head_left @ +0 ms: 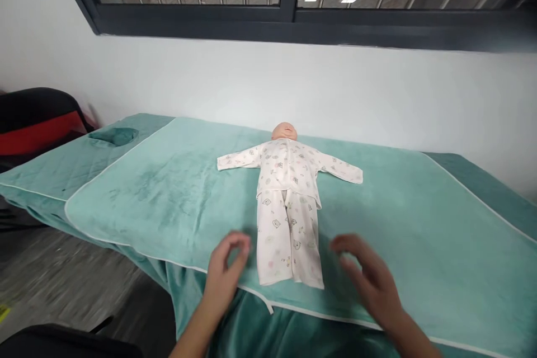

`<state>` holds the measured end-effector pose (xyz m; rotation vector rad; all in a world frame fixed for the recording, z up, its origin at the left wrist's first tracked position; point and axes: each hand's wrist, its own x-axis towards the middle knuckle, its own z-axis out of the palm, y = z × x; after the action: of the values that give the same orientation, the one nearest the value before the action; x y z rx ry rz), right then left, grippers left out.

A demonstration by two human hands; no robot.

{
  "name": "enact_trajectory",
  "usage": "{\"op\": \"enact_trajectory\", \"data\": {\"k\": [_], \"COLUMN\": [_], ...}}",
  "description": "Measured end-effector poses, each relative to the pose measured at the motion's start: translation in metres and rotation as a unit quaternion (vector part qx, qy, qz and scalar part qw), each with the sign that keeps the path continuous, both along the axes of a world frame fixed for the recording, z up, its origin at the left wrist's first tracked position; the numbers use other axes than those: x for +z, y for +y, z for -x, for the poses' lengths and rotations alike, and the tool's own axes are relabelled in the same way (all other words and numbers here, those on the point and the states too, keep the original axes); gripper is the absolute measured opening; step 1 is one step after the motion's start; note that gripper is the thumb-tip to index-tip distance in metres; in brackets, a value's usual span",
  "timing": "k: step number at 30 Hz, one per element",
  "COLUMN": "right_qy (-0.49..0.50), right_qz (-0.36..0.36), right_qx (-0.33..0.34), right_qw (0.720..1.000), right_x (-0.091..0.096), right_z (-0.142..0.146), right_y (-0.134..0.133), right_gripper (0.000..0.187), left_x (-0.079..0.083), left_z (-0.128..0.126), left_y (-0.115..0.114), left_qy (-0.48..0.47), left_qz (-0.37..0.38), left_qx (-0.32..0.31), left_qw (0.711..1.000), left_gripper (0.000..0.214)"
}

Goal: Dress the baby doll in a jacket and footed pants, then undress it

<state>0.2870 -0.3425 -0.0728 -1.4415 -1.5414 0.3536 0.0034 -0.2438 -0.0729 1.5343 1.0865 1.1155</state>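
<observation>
A baby doll (pixel 285 131) lies on its back in the middle of the bed, head toward the wall. It wears a white printed long-sleeved top (pixel 288 165), its sleeves spread out to both sides and hiding the doll's hands. Matching white trousers (pixel 274 240) cover the legs down past where feet would show. Left of the trouser legs, my left hand (pixel 226 265) hovers with thumb and fingers curved apart, holding nothing. On the other side my right hand (pixel 369 277) is likewise empty, its fingers parted and slightly blurred. Neither hand touches the clothes.
A light green sheet (pixel 159 190) with white piping covers the bed, over a darker green cover (pixel 50 170) with a face hole at left. A white wall (pixel 210 84) and dark window frame (pixel 251 28) stand behind. Black-and-red chair (pixel 42 128) at far left.
</observation>
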Motion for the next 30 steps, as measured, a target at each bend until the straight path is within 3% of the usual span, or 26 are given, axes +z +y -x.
{"op": "enact_trajectory", "data": {"k": [3, 5, 6, 9, 14, 18, 20, 24, 30], "right_qy": [0.109, 0.138, 0.139, 0.116, 0.160, 0.233, 0.233, 0.224, 0.177], "right_qz": [0.026, 0.070, 0.097, 0.127, 0.109, 0.069, 0.051, 0.054, 0.042], "right_qx": [-0.147, -0.211, -0.226, -0.211, -0.098, 0.027, 0.044, 0.016, -0.160], "right_qw": [0.983, 0.965, 0.959, 0.962, 0.976, 0.970, 0.970, 0.973, 0.970], "right_x": [0.005, 0.005, 0.004, -0.002, -0.014, -0.019, -0.022, -0.026, -0.026], "right_z": [-0.019, -0.024, -0.025, -0.026, -0.029, -0.032, -0.033, -0.034, -0.038], "right_y": [0.069, 0.116, 0.135, 0.166, 0.160, 0.159, 0.162, 0.166, 0.165], "right_gripper": [0.036, 0.050, 0.052, 0.051, 0.061, 0.068, 0.070, 0.070, 0.047], "left_x": [0.007, 0.012, 0.014, 0.012, 0.005, 0.009, 0.009, 0.006, 0.003], "left_z": [-0.032, -0.058, -0.069, -0.091, -0.098, -0.106, -0.111, -0.114, -0.110], "left_y": [0.054, 0.081, 0.090, 0.097, 0.096, 0.115, 0.127, 0.135, 0.122], "left_qy": [-0.081, -0.106, -0.112, -0.132, -0.190, -0.207, -0.201, -0.207, -0.202], "left_qz": [0.052, 0.092, 0.112, 0.161, 0.183, 0.175, 0.172, 0.171, 0.136], "left_qx": [0.040, -0.002, -0.033, -0.038, -0.030, -0.035, -0.029, -0.033, -0.014], "left_qw": [0.995, 0.990, 0.987, 0.977, 0.964, 0.962, 0.964, 0.963, 0.970], "left_gripper": [0.038, 0.049, 0.054, 0.069, 0.066, 0.061, 0.060, 0.059, 0.050]}}
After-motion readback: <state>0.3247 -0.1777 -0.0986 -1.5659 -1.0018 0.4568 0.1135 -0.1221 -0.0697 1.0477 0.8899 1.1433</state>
